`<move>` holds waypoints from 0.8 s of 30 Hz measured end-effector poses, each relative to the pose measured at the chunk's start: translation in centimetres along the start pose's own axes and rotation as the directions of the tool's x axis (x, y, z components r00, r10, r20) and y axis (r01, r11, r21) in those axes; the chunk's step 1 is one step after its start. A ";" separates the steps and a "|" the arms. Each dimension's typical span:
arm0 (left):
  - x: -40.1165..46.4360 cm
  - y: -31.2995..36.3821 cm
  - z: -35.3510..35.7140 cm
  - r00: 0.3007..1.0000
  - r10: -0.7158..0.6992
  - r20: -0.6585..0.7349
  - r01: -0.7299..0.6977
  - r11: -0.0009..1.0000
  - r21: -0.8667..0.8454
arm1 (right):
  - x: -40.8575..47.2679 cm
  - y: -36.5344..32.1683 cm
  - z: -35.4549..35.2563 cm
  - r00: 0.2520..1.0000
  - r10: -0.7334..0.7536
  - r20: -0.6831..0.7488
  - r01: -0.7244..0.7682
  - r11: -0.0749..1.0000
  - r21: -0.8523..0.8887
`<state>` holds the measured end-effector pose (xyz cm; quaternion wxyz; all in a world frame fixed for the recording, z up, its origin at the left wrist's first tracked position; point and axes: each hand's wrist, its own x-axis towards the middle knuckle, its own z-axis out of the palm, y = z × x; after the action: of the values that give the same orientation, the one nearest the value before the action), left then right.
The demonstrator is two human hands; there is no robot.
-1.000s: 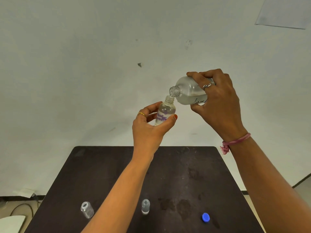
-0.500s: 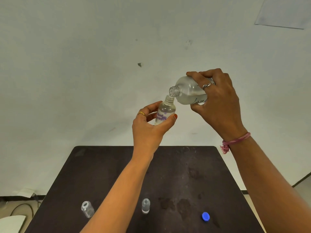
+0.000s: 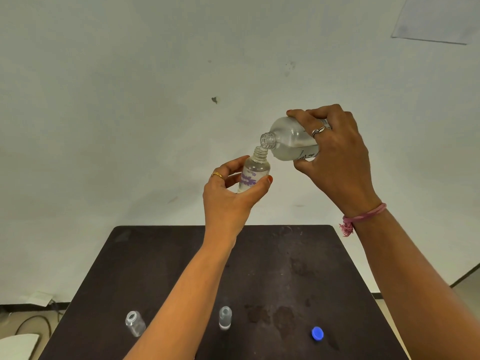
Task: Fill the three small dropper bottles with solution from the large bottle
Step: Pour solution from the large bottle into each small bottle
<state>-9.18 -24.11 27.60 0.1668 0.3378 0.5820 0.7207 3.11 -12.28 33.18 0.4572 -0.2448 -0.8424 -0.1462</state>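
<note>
Right hand (image 3: 337, 162) is wrapped round the large bottle (image 3: 291, 140), tipped mouth-down, its neck just above and touching close to the open neck of the small dropper bottle (image 3: 253, 172). That one is pinched between thumb and curled fingers of the left hand (image 3: 228, 198), raised well above the table (image 3: 285, 255).

Biggest risk, I'd say: the wide mouth overshoots the narrow neck and solution runs down the outside onto the left fingers and the table below. A tilt too steep would flood it; a wobble of either hand, both unsupported in the air, would break the alignment.

Below the left forearm, two more small bottles wait: one (image 3: 135, 323) to its left, leaning or lying, one (image 3: 225, 317) just to its right, upright. An elbow dropping could knock them. A blue cap (image 3: 317, 333) sits under the right forearm.

Hard to tell: whether liquid is flowing at all, the fill level in the held bottle, and whether the waiting bottles hold anything. The large bottle's label is mostly hidden by the fingers.
</note>
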 end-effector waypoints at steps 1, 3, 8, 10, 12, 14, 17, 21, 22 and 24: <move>0.0 0.0 0.0 1.000 0.000 -0.001 0.000 1.000 0.001 | 0.0 0.0 0.0 1.000 0.001 0.000 -0.001 1.000 0.001; 0.0 0.0 -0.1 1.000 -0.002 -0.003 0.002 1.000 0.005 | 0.0 0.0 0.0 1.000 -0.001 0.000 0.001 1.000 0.001; 0.0 0.1 0.0 1.000 -0.003 -0.006 0.003 1.000 0.019 | 0.1 -0.1 -0.1 1.000 -0.004 0.007 0.004 1.000 -0.004; 0.0 0.1 0.0 1.000 -0.004 -0.007 0.004 1.000 0.019 | 0.1 -0.1 -0.1 1.000 -0.006 0.008 0.006 1.000 -0.005; 0.0 0.0 -0.1 1.000 -0.005 -0.010 0.005 1.000 0.018 | 0.1 -0.1 -0.1 1.000 -0.006 0.006 0.006 1.000 -0.003; 0.0 0.0 -0.1 1.000 -0.005 -0.012 0.005 1.000 0.016 | 0.1 -0.1 -0.1 1.000 -0.006 -0.004 0.006 1.000 0.002; 0.0 0.0 -0.1 1.000 -0.004 -0.010 0.004 1.000 0.005 | 0.1 -0.1 0.0 1.000 -0.004 -0.011 0.004 1.000 0.007; 0.1 0.0 -0.1 1.000 -0.004 -0.011 0.004 1.000 0.005 | 0.1 -0.1 0.0 1.000 -0.012 -0.007 0.012 1.000 0.001; 0.1 -0.1 -0.1 1.000 -0.005 -0.012 0.005 1.000 0.008 | 0.1 -0.1 0.0 1.000 -0.014 -0.007 0.014 1.000 -0.001; 0.1 -0.1 -0.2 1.000 -0.005 -0.012 0.005 1.000 0.016 | 0.1 -0.1 0.0 1.000 -0.017 -0.003 0.017 1.000 -0.007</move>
<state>-9.34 -24.16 27.53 0.1623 0.3334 0.5896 0.7175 2.97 -12.36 33.25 0.4562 -0.2392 -0.8433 -0.1534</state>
